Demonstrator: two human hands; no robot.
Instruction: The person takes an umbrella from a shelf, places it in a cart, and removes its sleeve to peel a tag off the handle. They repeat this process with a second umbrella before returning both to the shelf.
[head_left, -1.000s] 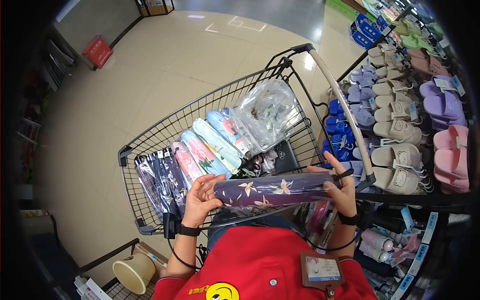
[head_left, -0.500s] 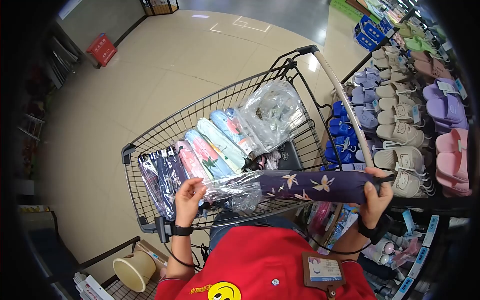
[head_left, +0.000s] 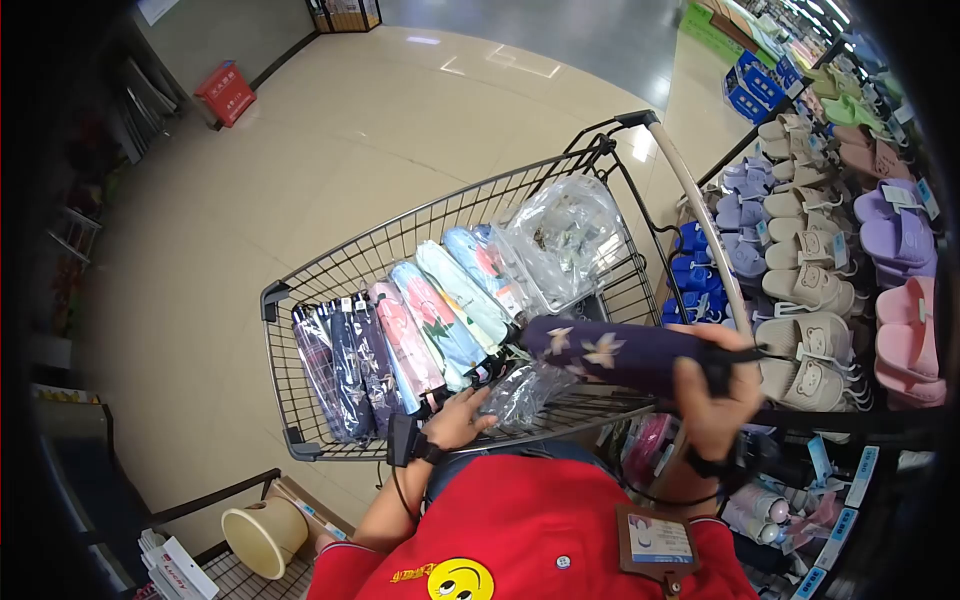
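Logging wire cart (head_left: 274, 298); contents pls?

– Folded umbrellas (head_left: 435, 315) in clear slvs, laid side by side: dark plaid & navy at person's left end, then pink, blue w/ flowers, mint, another blue floral. Next to those, toward handle: 1 heap clear plastic packaging (head_left: 563, 245).

– Floral purple umbrella (head_left: 635, 355)?

– Bare, held out over cart, blossom end toward the row. R hand (head_left: 716, 395) closed round it at handle end, thumb on near side; sl. blurred.

– L hand (head_left: 458, 420)?

– At cart's near side, fingers extended by crumpled clear sleeve (head_left: 530, 395); can't tell if pinching it.

– Other containers?

– Cream bucket (head_left: 264, 538), lower left, tipped on its side. Red box (head_left: 225, 93) on floor by wall, contents hidden
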